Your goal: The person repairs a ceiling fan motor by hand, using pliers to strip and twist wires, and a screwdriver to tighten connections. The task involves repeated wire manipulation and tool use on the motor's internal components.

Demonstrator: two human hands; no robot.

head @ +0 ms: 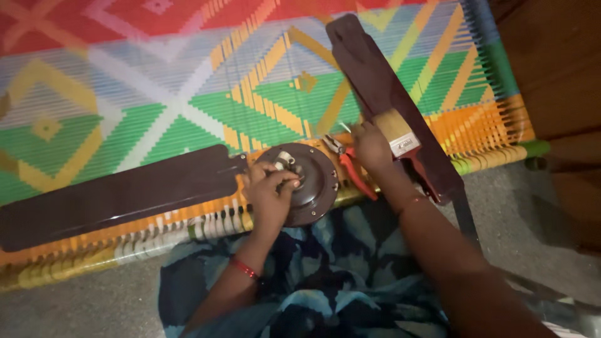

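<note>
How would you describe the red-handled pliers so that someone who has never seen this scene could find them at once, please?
Start at the colourful woven cot and find the round dark-brown fan motor housing at its near edge. Just right of it, the red-handled pliers lie beside the right hand. They are the only red-handled tool, unlike the long dark-brown fan blades around them.

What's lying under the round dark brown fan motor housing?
The round dark brown metal motor housing rests on the colourful woven-cord cot, at its front edge. The left hand covers the centre fittings. The right hand is beside red-handled pliers. The housing's underside is hidden.
</note>
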